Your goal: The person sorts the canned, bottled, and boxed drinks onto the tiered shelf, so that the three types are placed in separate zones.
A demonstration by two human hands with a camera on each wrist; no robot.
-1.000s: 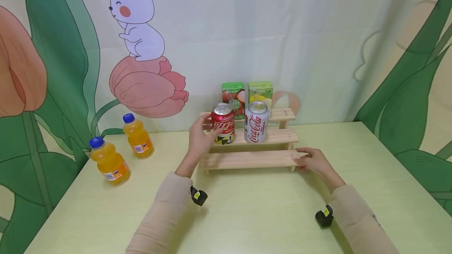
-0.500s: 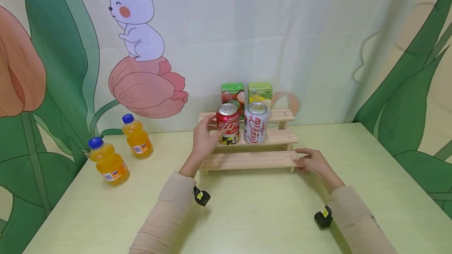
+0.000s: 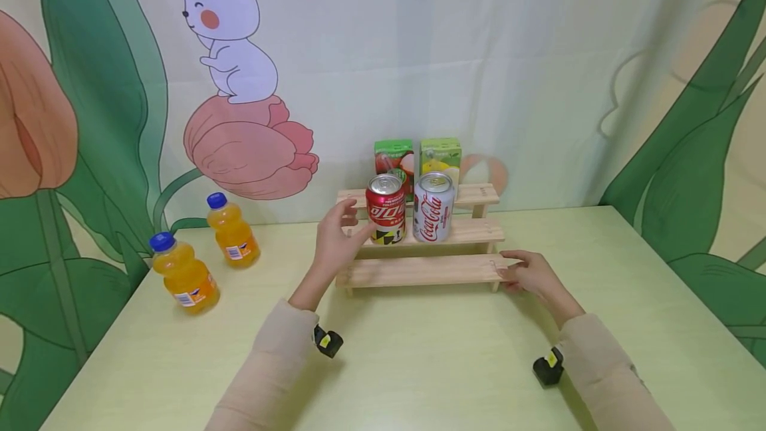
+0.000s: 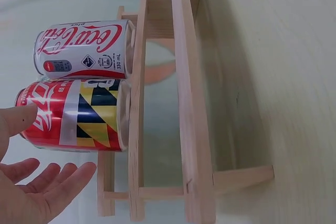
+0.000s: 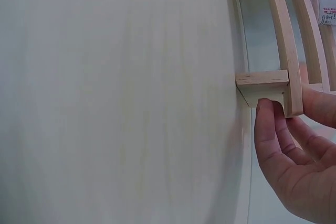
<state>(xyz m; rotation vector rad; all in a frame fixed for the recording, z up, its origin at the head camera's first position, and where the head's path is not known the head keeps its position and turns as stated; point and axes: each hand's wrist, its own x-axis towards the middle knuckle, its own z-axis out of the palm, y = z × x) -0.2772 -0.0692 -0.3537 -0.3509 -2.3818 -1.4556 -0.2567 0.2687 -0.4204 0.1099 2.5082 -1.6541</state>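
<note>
A red cola can stands upright on the middle step of a three-tier wooden shelf, just left of a white Coca-Cola can. My left hand is at the red can's left side, its fingers apart and loosely bent. In the left wrist view the thumb overlaps the can while the other fingers stand off it. At the shelf's right end, my right hand grips the lowest step. Seen from the right wrist, the thumb lies over that board and the fingers curl under its end.
Behind the cans, a green juice carton with red fruit and a lighter green one stand on the top step. Two orange drink bottles with blue caps, a nearer bottle and a farther bottle, stand at the table's left. A printed curtain hangs behind.
The red can has shifted right, closer to the white can. My left hand has since let go and drawn back left. The right hand stays at the shelf's end.
</note>
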